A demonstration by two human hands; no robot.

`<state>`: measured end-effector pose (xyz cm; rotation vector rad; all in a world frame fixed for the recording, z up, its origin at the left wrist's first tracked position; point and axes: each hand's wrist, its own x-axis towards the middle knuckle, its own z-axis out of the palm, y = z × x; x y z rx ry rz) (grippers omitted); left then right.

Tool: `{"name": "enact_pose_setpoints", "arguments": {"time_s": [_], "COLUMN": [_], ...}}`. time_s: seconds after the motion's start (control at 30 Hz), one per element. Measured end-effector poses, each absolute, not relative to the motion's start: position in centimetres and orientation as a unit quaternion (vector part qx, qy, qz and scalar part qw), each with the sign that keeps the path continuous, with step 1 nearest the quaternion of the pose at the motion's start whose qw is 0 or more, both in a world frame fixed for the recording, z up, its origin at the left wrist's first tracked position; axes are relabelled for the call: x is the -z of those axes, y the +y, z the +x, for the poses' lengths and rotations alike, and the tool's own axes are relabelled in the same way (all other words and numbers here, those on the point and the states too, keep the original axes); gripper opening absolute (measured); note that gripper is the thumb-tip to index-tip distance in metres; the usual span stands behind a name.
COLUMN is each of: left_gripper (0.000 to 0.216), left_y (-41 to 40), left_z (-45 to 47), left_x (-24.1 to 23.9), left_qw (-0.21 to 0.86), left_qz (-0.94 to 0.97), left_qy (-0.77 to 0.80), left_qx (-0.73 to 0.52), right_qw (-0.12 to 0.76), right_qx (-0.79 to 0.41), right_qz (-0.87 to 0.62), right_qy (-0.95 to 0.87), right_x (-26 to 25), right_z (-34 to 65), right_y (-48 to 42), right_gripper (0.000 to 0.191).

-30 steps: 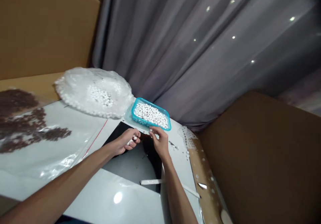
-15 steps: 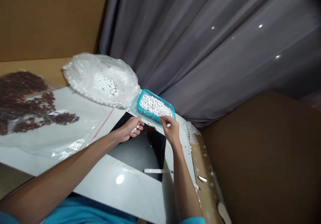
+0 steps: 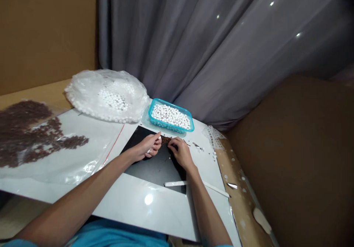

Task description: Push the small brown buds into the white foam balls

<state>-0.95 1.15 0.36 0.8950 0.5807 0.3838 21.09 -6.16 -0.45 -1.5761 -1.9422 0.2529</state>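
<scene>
My left hand [image 3: 148, 146] is closed around several small white balls [image 3: 149, 151], which show between its fingers over the black sheet [image 3: 157, 175]. To its right, the fingers of my right hand [image 3: 181, 153] are pinched together at a small pile of brown bits [image 3: 166, 140] by the sheet's far edge. Whatever those fingertips hold, if anything, is too small to make out. Just beyond both hands stands a blue plastic basket [image 3: 191, 126], filled with more white balls.
A clear bag of white balls [image 3: 113, 101] lies at the back left. Nearer on the left is a flat plastic bag with brown dried sprigs [image 3: 55, 136]. A white stick [image 3: 175, 183] crosses the sheet's near right part. Lace [image 3: 213, 136] lies at the table's right edge.
My right hand has moved from the basket's near edge down and left to the brown bits. My left hand stays closed on the white balls. The view has shifted slightly.
</scene>
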Motion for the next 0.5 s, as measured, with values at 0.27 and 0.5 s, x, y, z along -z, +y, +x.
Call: {"name": "enact_pose_setpoints", "arguments": {"time_s": [0.27, 0.5], "left_gripper": [0.049, 0.053], "left_y": [0.4, 0.2], "left_z": [-0.5, -0.3], "left_x": [-0.7, 0.1], "left_qw": [0.810, 0.807], "left_qz": [0.487, 0.498], "left_qy": [0.280, 0.272], "left_qx": [-0.170, -0.162], "right_qw": [0.415, 0.557], "right_qx": [-0.138, -0.306], "right_qz": [-0.593, -0.522], "right_qy": [-0.676, -0.569], "right_x": [0.1, -0.5], "right_z": [20.8, 19.4], "right_y": [-7.6, -7.7], "right_gripper": [0.011, 0.017]}}
